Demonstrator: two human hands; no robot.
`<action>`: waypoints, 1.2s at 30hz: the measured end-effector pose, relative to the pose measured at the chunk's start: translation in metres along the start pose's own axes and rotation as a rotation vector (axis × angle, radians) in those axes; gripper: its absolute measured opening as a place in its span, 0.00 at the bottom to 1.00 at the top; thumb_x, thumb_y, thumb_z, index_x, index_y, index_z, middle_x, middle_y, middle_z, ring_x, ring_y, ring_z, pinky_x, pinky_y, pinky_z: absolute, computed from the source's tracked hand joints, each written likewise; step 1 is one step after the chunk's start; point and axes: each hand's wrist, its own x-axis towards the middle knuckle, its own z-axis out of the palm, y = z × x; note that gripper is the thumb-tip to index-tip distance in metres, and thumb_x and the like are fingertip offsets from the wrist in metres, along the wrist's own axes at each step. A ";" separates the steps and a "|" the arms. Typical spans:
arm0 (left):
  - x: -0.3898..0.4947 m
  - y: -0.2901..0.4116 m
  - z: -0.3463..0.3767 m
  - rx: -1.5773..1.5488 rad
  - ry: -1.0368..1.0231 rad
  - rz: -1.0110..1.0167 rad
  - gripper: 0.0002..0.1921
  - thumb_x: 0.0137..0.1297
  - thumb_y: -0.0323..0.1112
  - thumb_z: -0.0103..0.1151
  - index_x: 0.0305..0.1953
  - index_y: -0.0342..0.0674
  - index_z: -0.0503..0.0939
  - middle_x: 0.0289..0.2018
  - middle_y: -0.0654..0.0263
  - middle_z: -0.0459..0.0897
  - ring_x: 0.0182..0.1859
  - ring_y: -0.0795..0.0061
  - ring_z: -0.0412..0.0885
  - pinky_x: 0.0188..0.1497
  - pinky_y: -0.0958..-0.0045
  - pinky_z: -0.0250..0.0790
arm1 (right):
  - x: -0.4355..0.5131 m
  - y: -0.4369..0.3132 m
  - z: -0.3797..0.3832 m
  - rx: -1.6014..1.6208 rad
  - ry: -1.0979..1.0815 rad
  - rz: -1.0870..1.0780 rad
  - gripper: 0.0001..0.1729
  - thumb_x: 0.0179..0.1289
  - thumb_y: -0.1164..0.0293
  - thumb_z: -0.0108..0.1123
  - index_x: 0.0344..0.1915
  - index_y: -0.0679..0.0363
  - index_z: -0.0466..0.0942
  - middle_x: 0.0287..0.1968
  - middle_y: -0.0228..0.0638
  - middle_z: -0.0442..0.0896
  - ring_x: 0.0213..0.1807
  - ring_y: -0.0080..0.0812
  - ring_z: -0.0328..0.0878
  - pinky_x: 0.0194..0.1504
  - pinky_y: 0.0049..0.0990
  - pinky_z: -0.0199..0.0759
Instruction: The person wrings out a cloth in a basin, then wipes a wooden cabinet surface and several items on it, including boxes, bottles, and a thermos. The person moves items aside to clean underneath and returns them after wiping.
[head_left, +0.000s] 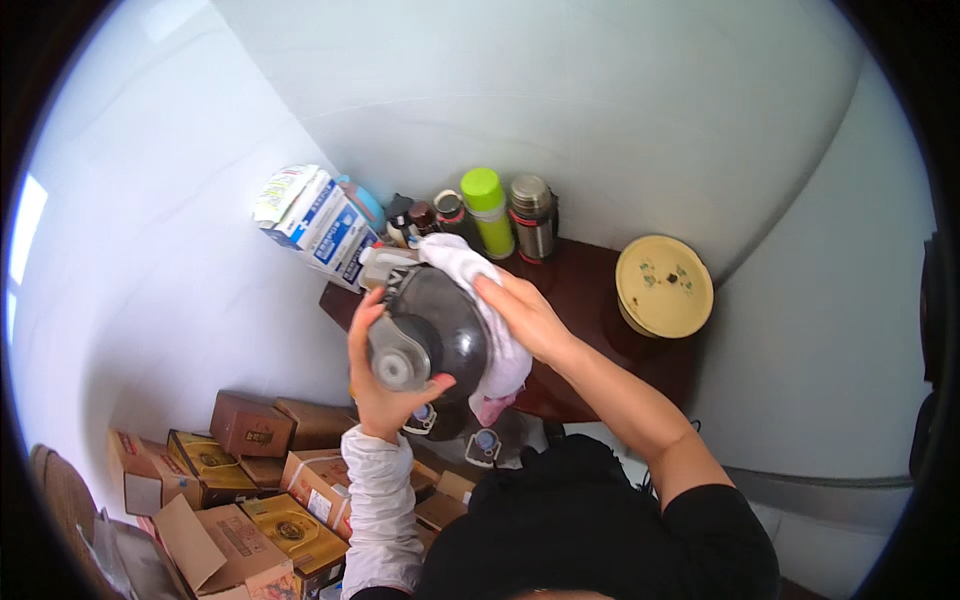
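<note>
My left hand grips a large smoky-grey translucent water jug around its capped end, thumb and fingers spread to either side. The round clear cap faces me. A black band with pale lettering crosses the jug on its far left. My right hand presses a white and pink cloth against the jug's right side. The jug is held up in front of a dark red wooden table. Its underside is hidden from this angle.
Several vacuum flasks, one lime green, one steel, stand along the wall beside blue-and-white boxes. A lidded yellow enamel pot sits at right. Cardboard boxes crowd the lower left. Capped bottles stand below the jug.
</note>
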 end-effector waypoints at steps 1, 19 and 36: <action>0.001 -0.002 -0.004 0.017 -0.007 -0.005 0.55 0.32 0.44 0.86 0.65 0.42 0.63 0.67 0.50 0.64 0.67 0.56 0.66 0.69 0.57 0.58 | 0.004 -0.001 0.003 0.026 -0.013 0.011 0.22 0.75 0.65 0.50 0.61 0.67 0.73 0.61 0.40 0.76 0.64 0.34 0.68 0.67 0.31 0.56; 0.035 -0.003 -0.027 -0.544 -0.047 -0.358 0.52 0.34 0.35 0.83 0.66 0.39 0.67 0.60 0.66 0.73 0.61 0.74 0.70 0.66 0.70 0.58 | -0.002 0.041 -0.041 0.745 0.161 0.711 0.34 0.75 0.45 0.44 0.66 0.58 0.70 0.60 0.44 0.77 0.58 0.42 0.77 0.61 0.39 0.70; 0.017 -0.034 -0.030 -0.812 0.208 -0.793 0.23 0.73 0.46 0.51 0.59 0.34 0.71 0.51 0.56 0.82 0.50 0.64 0.82 0.50 0.62 0.78 | -0.010 0.009 -0.049 -0.147 -0.135 0.057 0.20 0.71 0.66 0.55 0.54 0.70 0.78 0.65 0.41 0.72 0.65 0.32 0.68 0.64 0.32 0.62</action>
